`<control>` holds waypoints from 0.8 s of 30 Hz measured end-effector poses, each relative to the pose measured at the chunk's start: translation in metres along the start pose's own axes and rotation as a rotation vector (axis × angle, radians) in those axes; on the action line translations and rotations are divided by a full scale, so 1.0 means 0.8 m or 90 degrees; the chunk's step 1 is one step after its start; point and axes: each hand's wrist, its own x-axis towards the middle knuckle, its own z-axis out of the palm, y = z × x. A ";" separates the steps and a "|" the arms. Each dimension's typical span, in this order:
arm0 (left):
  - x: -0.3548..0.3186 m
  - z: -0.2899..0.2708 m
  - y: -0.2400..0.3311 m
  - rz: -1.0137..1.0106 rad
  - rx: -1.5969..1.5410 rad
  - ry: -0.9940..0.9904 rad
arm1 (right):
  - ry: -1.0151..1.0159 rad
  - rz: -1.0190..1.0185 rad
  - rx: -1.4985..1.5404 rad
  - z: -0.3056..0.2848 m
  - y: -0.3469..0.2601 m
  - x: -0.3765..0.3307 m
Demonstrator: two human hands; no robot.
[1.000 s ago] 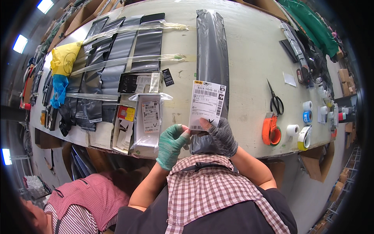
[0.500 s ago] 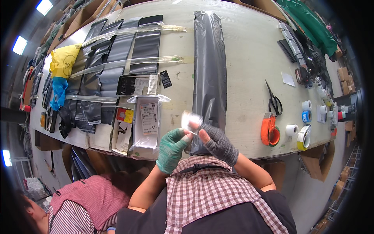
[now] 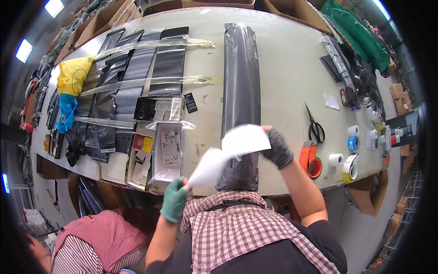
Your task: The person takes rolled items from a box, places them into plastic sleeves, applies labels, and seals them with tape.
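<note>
Between my hands a white paper sheet [image 3: 246,139] is spread out, bent in the middle and partly blurred; whether it is one piece or two I cannot tell. My left hand [image 3: 174,199], in a green glove with bare fingertips, pinches its lower left end. At the upper right end my right hand [image 3: 277,148], in a dark grey glove with bare fingertips, is closed on the paper. Under the paper lies a long package wrapped in black plastic [image 3: 241,77], reaching from the table's near edge toward the far side. The paper hides part of it.
Left are black plastic bags [image 3: 132,77] under clear strips, a yellow bag [image 3: 73,75] and an open box of labels [image 3: 169,150]. Right are black scissors [image 3: 315,130], an orange tape dispenser [image 3: 308,157] and tape rolls [image 3: 336,160]. Another person [image 3: 98,242] is at lower left.
My hands have moved apart, the left toward lower left, the right to the right and up. The small folded white piece between them now shows as a wide white sheet. The view has shifted slightly.
</note>
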 end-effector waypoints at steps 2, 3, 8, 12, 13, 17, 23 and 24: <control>-0.033 -0.059 -0.016 -0.079 0.024 0.019 | 0.194 0.337 0.492 -0.026 0.051 0.021; -0.055 -0.111 -0.054 -0.100 0.003 0.102 | 0.359 0.331 0.734 -0.040 0.057 0.044; -0.149 -0.282 -0.202 -0.307 0.690 0.385 | 0.109 0.044 -0.130 0.019 0.064 0.101; -0.202 -0.310 -0.266 -0.487 0.977 0.310 | -0.012 0.117 -0.354 0.110 -0.003 0.068; -0.202 -0.311 -0.279 -0.510 0.970 0.259 | -0.045 0.157 -0.298 0.102 0.003 0.077; -0.182 -0.333 -0.316 -0.499 0.994 0.010 | -0.046 0.273 -0.290 0.092 0.040 0.189; -0.026 -0.126 -0.086 -0.354 1.133 -0.064 | -0.020 0.259 -0.338 0.120 0.048 0.137; -0.024 -0.069 -0.035 -0.179 1.091 -0.008 | 0.007 0.191 -0.302 0.124 0.037 0.096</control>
